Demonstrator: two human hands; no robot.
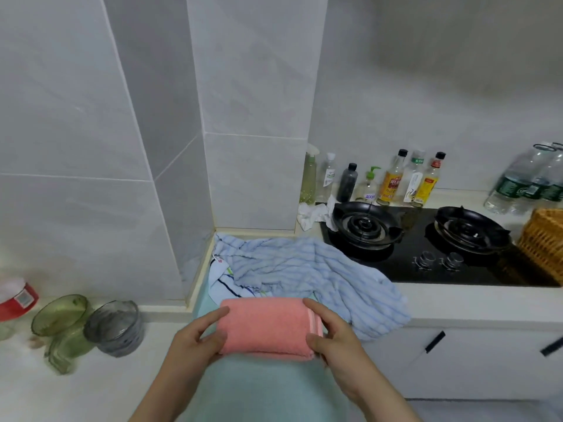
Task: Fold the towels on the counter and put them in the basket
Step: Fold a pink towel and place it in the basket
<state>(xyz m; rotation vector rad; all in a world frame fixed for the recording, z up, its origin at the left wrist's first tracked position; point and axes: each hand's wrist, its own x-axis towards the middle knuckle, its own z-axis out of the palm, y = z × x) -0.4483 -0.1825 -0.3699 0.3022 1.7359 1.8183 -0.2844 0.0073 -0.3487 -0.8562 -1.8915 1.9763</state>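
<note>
I can make out no writing clearly. The sauce bottles at the far wall carry yellow, white and red labels with characters too blurred to read. The water bottles at far right wear green labels, also unreadable. A small white tag with a red mark sits on the blue towel's left edge.

My left hand grips the left end of the folded pink towel, thumb on top and fingers curled beneath. My right hand clamps the right, striped end the same way.

The pink towel lies near me on a green towel spread over the counter edge. The blue towel lies crumpled just beyond it, touching the hob. The basket stands at far right, well apart.
</note>
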